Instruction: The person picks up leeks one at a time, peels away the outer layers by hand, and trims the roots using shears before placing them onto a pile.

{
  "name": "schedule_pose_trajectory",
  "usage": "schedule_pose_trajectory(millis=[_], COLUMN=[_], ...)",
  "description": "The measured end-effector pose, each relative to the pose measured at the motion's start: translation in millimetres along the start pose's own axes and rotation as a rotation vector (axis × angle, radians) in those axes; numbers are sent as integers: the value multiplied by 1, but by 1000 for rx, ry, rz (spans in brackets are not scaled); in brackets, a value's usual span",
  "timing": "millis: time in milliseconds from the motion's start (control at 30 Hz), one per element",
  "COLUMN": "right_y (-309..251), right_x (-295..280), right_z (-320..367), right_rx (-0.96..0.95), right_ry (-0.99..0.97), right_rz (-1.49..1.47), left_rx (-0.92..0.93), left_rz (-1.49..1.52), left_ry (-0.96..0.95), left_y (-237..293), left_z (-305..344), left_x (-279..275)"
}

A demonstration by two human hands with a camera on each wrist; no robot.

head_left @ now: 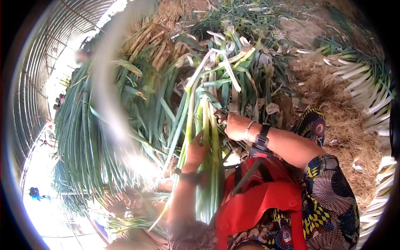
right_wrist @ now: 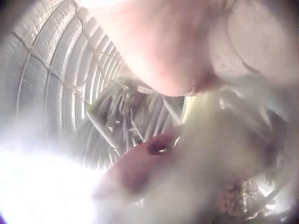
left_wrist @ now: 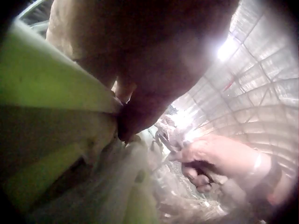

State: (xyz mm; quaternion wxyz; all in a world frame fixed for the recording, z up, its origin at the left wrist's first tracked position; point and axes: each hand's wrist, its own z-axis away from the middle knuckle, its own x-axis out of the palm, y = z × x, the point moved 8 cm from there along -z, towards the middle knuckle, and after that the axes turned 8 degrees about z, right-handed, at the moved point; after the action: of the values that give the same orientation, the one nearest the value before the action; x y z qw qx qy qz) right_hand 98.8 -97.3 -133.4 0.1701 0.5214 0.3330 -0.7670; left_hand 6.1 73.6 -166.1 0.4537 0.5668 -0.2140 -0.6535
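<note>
Large green onions (head_left: 204, 112) with pale stems and long green leaves lie lengthwise in front of the person. The left hand (head_left: 196, 154) grips their stalks partway along, and the leaves run back past the wrist. Close to the right of the stalks is the right hand (head_left: 236, 126), its fingers curled round a small dark tool (head_left: 221, 114). In the left wrist view that hand (left_wrist: 215, 158) shows the tool's pointed tip (left_wrist: 167, 144) sticking out; its exact kind I cannot tell. Blurred stalks (left_wrist: 46, 88) fill the left of that view.
A big heap of untrimmed green onions (head_left: 83, 133) lies at the left. Trimmed ones with white stems (head_left: 362, 79) form a row at the right, beside a pile of brown roots (head_left: 337, 112). Loose leaves (head_left: 250, 21) cover the ground ahead. A red apron (head_left: 258, 208) covers the person's lap.
</note>
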Motion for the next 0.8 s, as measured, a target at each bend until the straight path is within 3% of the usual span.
schedule_pose_trajectory(millis=[67,167,200,233,333,367,467,600,700,767,800], right_y=[20,35,33,46,51,21,-9,-31,-11,30,26], right_x=[-2,-10,-14,-16,-2,-34,4,-1,-4,0,-6], right_z=[-15,-47,-60,-60,-61,-10,56,92,25,-23,-18], right_rx=[195,268,204,313,199,153,-61,-77,-14,227,210], right_ry=[22,55,30,90,70,-28,-180,-262,-28,179,141], right_rz=[-234,-249,-217,-291,-310,-347,-140,-259,-226,-288,-284], left_rx=[-35,-91,-82,-72,-110,-137,-126,-197,-227,-241,-224], left_rz=[65,22,71,124,89,46,140,188,174,106,118], left_ry=[-28,-84,-96,-109,-93,-78,-85,-131,-123,-131,-116], left_y=[-3,2,-5,-16,-17,-19,-32,-41,-35,-23,-24], left_z=[3,16,20,22,44,54,70,77,81,85,85], left_x=[0,-7,-9,-11,-24,-29,-32,-22,-22,-26,-28])
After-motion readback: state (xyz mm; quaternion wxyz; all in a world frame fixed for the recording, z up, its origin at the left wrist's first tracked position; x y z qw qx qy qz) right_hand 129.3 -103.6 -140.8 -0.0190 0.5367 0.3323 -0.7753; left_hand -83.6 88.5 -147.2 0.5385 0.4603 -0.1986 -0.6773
